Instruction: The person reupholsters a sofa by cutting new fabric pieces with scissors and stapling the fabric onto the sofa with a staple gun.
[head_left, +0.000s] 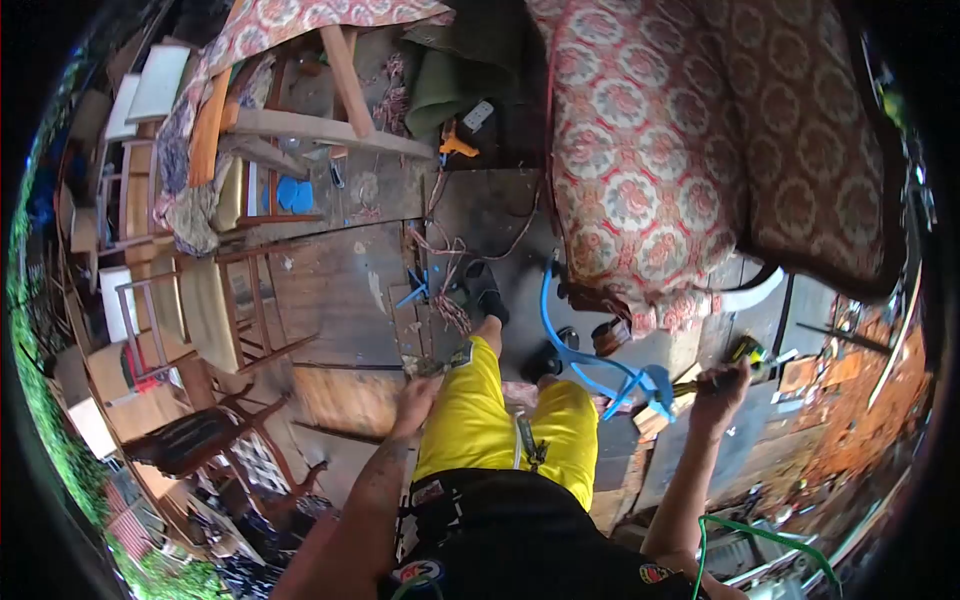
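Note:
My right hand is raised at the right, its fingers curled closed; what they hold, if anything, is hidden. Just beyond it lies a yellow and black tool. A blue hose loops along the floor to the left of that hand. My left hand hangs low beside my yellow shorts, its fingers smeared and partly hidden. In front of me at the right stands a sofa covered in red and cream floral fabric.
An upturned wooden frame draped with floral fabric stands at the far left. An orange tool and tangled cord lie on the board floor. Chairs are piled along the left; red soil shows at the right.

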